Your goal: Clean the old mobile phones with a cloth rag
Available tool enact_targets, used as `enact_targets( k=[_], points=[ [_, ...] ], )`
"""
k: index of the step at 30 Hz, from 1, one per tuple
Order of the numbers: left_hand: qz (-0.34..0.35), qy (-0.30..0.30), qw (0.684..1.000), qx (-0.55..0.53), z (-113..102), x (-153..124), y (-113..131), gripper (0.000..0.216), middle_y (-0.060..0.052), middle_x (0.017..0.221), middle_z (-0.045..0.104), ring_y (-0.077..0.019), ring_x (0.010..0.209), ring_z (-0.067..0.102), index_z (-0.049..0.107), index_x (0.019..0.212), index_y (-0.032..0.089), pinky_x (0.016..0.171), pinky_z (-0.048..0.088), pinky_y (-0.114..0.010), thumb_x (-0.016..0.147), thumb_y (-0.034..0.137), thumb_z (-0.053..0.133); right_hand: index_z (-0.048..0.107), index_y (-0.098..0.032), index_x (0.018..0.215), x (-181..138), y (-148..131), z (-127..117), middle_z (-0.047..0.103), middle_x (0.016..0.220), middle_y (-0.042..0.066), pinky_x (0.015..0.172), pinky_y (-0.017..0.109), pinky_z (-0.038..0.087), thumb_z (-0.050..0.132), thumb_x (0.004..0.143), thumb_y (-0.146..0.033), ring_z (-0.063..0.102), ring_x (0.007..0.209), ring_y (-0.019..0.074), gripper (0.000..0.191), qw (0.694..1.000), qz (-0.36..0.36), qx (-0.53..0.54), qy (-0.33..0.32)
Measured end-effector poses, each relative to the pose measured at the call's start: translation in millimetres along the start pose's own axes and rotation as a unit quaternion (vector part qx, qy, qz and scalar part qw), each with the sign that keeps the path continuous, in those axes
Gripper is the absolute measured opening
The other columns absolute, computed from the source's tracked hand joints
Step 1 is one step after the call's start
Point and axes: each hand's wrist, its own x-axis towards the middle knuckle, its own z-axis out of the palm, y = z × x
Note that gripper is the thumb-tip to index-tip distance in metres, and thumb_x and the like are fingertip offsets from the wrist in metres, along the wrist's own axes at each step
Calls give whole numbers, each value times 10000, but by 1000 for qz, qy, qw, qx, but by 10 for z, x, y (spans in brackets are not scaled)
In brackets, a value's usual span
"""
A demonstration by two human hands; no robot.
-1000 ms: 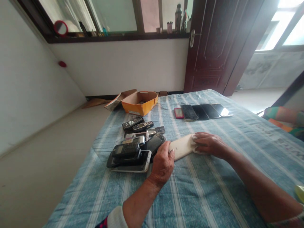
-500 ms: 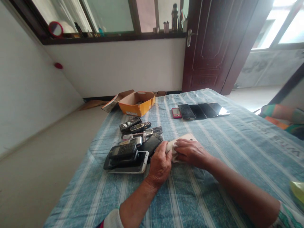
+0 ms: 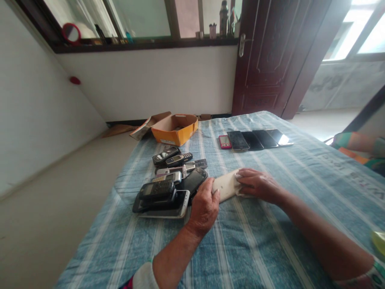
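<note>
A pale smartphone [image 3: 225, 185] lies back up on the striped cloth, its far end angled to the right. My left hand [image 3: 205, 206] grips its near left end between thumb and fingers. At the other end, my right hand [image 3: 255, 184] presses a white cloth [image 3: 243, 195] against the phone's back; most of that cloth is hidden under the fingers. Just left of my left hand is a loose pile of old phones, among them a black keypad phone [image 3: 156, 188], a white-edged smartphone [image 3: 184, 204] and a dark smartphone [image 3: 195, 180].
An open orange cardboard box [image 3: 176, 136] stands at the bed's far left edge. Farther right, a small red phone [image 3: 225, 141] lies beside a row of dark smartphones [image 3: 253, 140]. Something yellow-green [image 3: 379, 242] shows at the right edge. Beyond stands a brown door [image 3: 264, 60].
My right hand has slid the white cloth rightward along the phone, uncovering the middle of its back. My left hand keeps its hold. The view has shifted slightly.
</note>
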Motion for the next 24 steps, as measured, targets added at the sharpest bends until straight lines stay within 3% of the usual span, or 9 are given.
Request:
enact_targets(
  k=[6, 15, 19, 24],
  points=[
    [1, -3, 1000, -3, -12, 11, 5, 358, -211, 1171, 649, -297, 1109, 629, 561, 1211, 41, 974, 515, -448, 886, 166, 480, 712, -189, 946, 142, -282, 152, 694, 1063, 89, 922, 340, 515, 668, 855, -263, 599, 1121, 244, 125, 999, -20, -25, 15],
    [0, -7, 1000, 9, -5, -9, -17, 357, -205, 1207, 638, -289, 1152, 608, 556, 1222, 69, 1004, 497, -449, 894, 196, 496, 708, -197, 1003, -10, -17, -22, 677, 1124, 93, 933, 350, 508, 675, 835, -202, 583, 1152, 247, 172, 1000, 14, 3, 5],
    [23, 1, 999, 25, 18, -25, -33, 362, -172, 1215, 642, -269, 1158, 608, 535, 1247, 116, 1009, 500, -429, 893, 191, 509, 718, -201, 974, 59, -201, 18, 691, 1024, 93, 874, 320, 521, 624, 879, -220, 627, 1040, 219, 135, 999, -1, 44, 3],
    [77, 27, 995, 50, 2, -53, 7, 400, -197, 1252, 610, -291, 1197, 580, 485, 1293, 104, 1019, 494, -455, 907, 204, 508, 734, -203, 954, 113, -367, 84, 700, 933, 86, 764, 286, 527, 531, 935, -245, 657, 870, 182, 208, 990, 27, 122, 60]
  ],
)
